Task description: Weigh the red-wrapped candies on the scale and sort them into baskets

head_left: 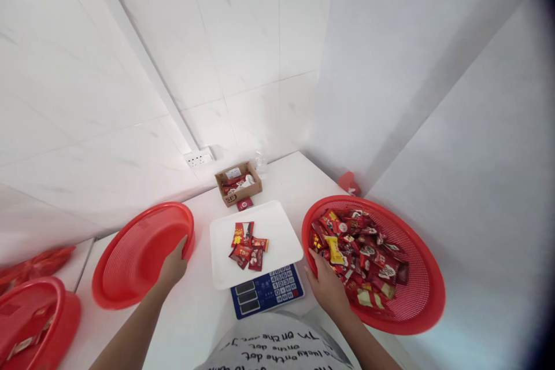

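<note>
From my head, the one camera looks forward and down, close above the scale (265, 296), facing the wall (254, 121) beyond it.

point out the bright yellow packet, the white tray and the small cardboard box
Bright yellow packet (334, 250): head view, middle of its wrapper.
White tray (282, 236): head view, bare right part of its surface.
Small cardboard box (248, 193): head view, its front wall.

The left basket (130, 266) looked like smooth, glossy plastic, as did the right basket (422, 280) (its wall pierced into a fine mesh). The packets (385, 272) had the sheen of plastic film. The tray (281, 231) appeared to be smooth plastic, the box (248, 193) matt cardboard, the shirt (277, 347) soft cloth, and the wall tiles (251, 23) smooth and faintly glossy.
</note>
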The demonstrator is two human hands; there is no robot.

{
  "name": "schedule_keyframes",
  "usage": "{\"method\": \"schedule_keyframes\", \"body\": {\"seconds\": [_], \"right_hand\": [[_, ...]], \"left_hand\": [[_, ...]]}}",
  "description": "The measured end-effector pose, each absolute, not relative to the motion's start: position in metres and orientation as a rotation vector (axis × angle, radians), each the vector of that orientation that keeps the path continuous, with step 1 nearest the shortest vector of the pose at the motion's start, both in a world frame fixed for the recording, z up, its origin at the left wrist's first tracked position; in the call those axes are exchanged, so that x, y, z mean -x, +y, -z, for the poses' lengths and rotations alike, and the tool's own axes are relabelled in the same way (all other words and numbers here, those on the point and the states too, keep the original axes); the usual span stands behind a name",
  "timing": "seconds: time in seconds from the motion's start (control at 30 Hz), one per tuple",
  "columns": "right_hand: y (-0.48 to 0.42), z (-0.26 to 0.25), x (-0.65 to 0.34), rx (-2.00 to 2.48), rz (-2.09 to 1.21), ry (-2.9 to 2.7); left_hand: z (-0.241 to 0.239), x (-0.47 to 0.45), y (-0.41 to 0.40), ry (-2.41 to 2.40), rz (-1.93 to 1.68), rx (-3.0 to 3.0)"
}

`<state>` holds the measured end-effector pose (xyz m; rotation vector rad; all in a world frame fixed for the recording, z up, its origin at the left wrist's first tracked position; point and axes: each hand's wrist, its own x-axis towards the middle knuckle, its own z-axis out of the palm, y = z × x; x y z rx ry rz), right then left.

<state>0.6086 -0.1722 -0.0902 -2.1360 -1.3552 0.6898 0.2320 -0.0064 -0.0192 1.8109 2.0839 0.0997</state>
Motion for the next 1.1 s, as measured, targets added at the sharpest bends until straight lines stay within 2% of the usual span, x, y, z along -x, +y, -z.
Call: {"method": "schedule_keyframes", "body": {"seconds": [0.2,0.33,0.43,0.53,0.7,0.9,1.1], "right_hand": [[-0.172,0.092,-0.608,2.121,-0.663,-1.346],[-0.172,0.091,-0.608,2.123,-0.653,-1.351],[-0.173,0.09,-0.608,2.132,-0.636,-1.355],[-0.174,0.088,-0.607,2.147,-0.651,-1.367],[-0.174,0.083,-0.607,2.142,-0.657,-1.37],[-0.173,0.08,-0.606,2.154,-0.678,-1.371],[-0.172,0.083,-0.607,2.149,-0.663,-1.362]], "left_hand": [[0.043,-0.225,0.002,2.011,-0.02,-1.988],[0.051,-0.252,-0.004,1.973,-0.267,-2.185],[0.056,-0.292,-0.014,1.746,-0.441,-2.358],[0.064,-0.336,-0.027,1.503,-0.354,-2.376],[0.073,-0.376,-0.04,1.43,-0.099,-2.426],[0.073,-0.37,-0.034,1.337,-0.177,-2.615],[0.071,-0.364,-0.027,1.383,-0.296,-2.4]]}}
